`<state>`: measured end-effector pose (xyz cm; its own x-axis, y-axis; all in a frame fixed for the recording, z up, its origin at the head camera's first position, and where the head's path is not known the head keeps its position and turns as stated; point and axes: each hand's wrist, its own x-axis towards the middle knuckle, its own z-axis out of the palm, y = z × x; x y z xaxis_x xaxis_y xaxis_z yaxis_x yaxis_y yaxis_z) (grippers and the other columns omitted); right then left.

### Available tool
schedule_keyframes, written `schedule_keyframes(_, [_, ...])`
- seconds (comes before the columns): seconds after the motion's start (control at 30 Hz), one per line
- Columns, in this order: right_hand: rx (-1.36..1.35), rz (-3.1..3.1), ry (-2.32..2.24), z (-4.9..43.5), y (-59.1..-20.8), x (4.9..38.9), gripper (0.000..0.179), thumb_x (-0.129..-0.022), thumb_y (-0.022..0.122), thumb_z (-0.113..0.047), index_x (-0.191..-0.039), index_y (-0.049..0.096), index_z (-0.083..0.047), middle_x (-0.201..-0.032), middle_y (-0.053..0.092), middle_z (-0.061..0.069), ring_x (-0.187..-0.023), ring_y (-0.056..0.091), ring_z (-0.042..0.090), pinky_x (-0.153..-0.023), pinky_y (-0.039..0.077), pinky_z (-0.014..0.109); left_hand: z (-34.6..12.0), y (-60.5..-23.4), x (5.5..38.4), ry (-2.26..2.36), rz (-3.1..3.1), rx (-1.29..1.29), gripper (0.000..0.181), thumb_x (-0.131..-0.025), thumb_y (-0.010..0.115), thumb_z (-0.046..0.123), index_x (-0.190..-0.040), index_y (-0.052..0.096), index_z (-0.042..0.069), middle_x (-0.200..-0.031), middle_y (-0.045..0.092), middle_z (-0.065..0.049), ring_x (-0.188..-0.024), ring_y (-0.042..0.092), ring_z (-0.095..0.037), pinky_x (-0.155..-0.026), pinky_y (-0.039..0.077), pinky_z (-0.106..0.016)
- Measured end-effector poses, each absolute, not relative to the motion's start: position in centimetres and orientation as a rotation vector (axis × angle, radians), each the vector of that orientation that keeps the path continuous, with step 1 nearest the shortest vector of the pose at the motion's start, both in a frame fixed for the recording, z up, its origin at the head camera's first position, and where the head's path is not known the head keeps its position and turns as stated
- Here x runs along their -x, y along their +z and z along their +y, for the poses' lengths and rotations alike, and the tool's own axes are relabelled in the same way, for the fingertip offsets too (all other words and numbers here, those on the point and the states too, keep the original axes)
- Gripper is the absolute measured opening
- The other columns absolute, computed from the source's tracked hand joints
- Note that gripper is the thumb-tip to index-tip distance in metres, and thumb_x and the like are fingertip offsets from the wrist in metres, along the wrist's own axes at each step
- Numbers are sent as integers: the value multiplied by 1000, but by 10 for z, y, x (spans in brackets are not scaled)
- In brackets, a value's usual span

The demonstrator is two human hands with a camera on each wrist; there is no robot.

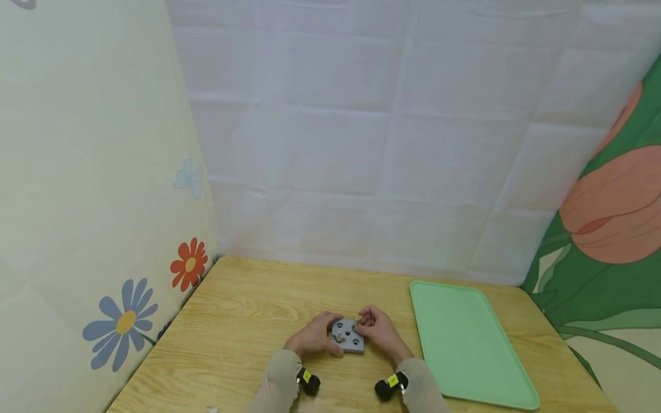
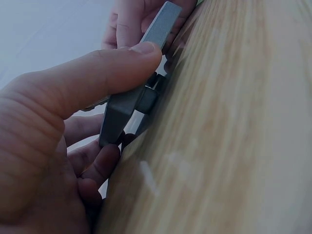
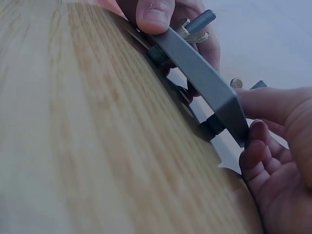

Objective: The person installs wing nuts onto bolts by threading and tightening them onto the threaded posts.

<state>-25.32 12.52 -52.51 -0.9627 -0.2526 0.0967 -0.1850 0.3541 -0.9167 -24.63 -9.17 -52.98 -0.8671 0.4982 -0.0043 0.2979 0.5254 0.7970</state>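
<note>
A grey metal plate [image 1: 353, 345] with several round holes is tilted just over the table. My left hand [image 1: 312, 335] grips it by its left side, thumb on the near edge and fingers round the far one. Near that hand a bolt [image 3: 202, 20] sticks up through the plate with a brass-coloured wing nut [image 3: 197, 37] on it. At the far right corner my right hand [image 1: 383, 334] pinches a second wing nut [image 3: 236, 83] on another bolt [image 3: 258, 85], partly hidden by the thumb. Dark bolt heads [image 3: 212, 126] show under the plate.
A light green tray [image 1: 467, 338] lies on the wooden table [image 1: 258, 292] to the right of the hands. One small metallic piece [image 1: 212, 409] sits at the near edge, left of the arms. Printed cloths hang at both sides and a white one behind.
</note>
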Motion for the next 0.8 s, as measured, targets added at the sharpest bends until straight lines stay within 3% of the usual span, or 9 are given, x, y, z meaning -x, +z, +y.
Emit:
schedule_keyframes(0.53, [403,2563,-1682,125,-534,259,15,-80,75,-12,-86,64,-4,-81,60,1,-74,52,16,-64,44,25,-92,-531,246,1260,2539,-663,81,-67,86,26,-137,47,9,-127,48,-1,-115,46,-19,-100,36,-40])
schedule_keyframes(0.8, [397,2424,-1770,126,-528,253,10,-89,62,-6,-90,64,4,-87,63,5,-76,53,14,-65,45,25,-92,-531,246,1275,2524,-657,80,-68,86,25,-136,47,9,-127,48,-1,-115,47,-19,-99,37,-39])
